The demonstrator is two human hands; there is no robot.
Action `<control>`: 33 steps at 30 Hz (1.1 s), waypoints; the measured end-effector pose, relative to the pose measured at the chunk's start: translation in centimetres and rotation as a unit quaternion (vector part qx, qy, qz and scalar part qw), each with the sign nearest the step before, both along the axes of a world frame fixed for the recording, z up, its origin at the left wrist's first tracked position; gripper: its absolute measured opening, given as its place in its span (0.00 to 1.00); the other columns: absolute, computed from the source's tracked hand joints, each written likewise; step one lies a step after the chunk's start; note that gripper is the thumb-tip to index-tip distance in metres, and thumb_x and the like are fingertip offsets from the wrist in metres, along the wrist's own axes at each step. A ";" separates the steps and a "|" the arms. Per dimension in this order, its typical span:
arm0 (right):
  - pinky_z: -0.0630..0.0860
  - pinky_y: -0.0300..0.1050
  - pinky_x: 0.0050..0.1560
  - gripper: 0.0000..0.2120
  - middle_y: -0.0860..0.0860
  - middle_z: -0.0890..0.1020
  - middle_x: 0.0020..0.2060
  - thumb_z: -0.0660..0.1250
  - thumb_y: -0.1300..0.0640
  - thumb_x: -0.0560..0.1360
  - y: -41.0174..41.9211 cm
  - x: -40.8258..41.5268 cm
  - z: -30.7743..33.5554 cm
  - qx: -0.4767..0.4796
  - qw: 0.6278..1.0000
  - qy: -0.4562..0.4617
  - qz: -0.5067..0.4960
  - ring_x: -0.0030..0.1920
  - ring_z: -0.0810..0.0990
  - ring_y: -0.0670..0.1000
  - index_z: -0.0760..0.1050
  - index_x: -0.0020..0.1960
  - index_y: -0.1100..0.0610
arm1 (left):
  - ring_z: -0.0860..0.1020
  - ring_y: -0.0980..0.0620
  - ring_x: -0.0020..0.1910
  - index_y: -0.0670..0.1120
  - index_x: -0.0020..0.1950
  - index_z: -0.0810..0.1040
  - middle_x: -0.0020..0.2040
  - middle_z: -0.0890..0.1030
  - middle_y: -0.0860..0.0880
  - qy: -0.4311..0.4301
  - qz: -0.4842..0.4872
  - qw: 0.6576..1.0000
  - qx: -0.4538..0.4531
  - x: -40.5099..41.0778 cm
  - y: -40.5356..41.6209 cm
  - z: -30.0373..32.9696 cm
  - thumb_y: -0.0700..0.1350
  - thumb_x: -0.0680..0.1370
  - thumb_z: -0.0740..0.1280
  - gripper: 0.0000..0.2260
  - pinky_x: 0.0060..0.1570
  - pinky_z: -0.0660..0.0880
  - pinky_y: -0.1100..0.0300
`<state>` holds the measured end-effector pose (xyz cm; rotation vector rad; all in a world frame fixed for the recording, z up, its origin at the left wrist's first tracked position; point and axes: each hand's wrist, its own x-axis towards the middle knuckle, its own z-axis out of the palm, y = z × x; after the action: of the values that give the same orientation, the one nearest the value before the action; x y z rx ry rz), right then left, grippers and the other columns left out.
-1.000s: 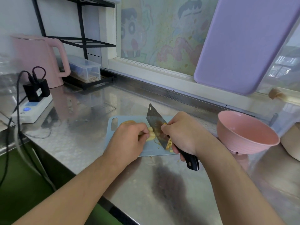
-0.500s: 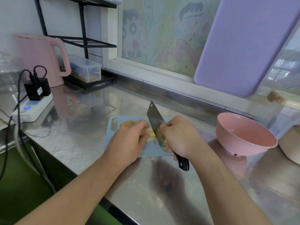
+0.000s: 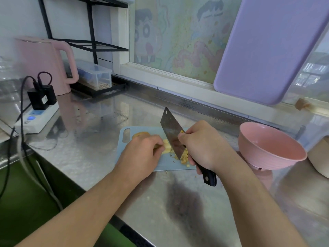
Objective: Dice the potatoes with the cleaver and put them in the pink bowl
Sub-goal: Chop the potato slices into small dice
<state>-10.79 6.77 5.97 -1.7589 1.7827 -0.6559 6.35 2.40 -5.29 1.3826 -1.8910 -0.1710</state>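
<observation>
Two bare hands are seen: the right hand (image 3: 201, 145) is wrapped round the black-handled steel cleaver (image 3: 171, 133), the left hand (image 3: 142, 154) pinching pale yellow potato strips (image 3: 166, 146). The cut potato is judged wet, slippery, firm, best held by curled fingertips; the round pink plastic bowl (image 3: 267, 148) is seen empty.

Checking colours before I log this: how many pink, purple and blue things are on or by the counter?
Pink: 2, the pink bowl and the kettle
Purple: 1, the board leaning at the window
Blue: 1, the cutting board under both hands
Total: 4

pink kettle (image 3: 42, 63) back left | power strip (image 3: 38, 118) beside it | lilac board (image 3: 270, 49) leaning at window
</observation>
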 end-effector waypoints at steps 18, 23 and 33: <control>0.77 0.40 0.39 0.07 0.58 0.81 0.42 0.61 0.57 0.82 0.3 1.5 0.4 0.017 0.991 0.131 0.021 0.40 0.79 0.57 0.74 0.49 0.60 | 0.82 0.53 0.51 0.51 0.53 0.86 0.51 0.85 0.53 -0.004 0.005 1.000 -0.017 -0.2 0.0 0.3 0.47 0.79 0.73 0.04 0.55 0.80 0.52; 0.83 0.53 0.35 0.07 0.59 0.80 0.37 0.60 0.61 0.81 -0.4 1.7 -0.7 0.042 0.991 0.122 0.019 0.33 0.82 0.61 0.74 0.47 0.62 | 0.82 0.52 0.50 0.51 0.52 0.86 0.50 0.85 0.53 0.000 0.001 1.000 -0.012 -0.2 0.1 0.4 0.47 0.79 0.73 0.04 0.53 0.80 0.50; 0.77 0.48 0.26 0.14 0.59 0.79 0.31 0.60 0.52 0.81 -1.4 1.5 -3.0 -0.013 0.998 0.063 -0.025 0.23 0.78 0.58 0.73 0.42 0.60 | 0.78 0.53 0.51 0.53 0.54 0.76 0.50 0.81 0.56 -0.028 -0.005 1.000 -0.008 -0.2 0.8 0.7 0.50 0.81 0.68 0.04 0.48 0.79 0.49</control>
<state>-9.31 5.37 2.94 -1.8138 1.9150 -0.6034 6.15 3.15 -4.63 1.3815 -1.9405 -0.1235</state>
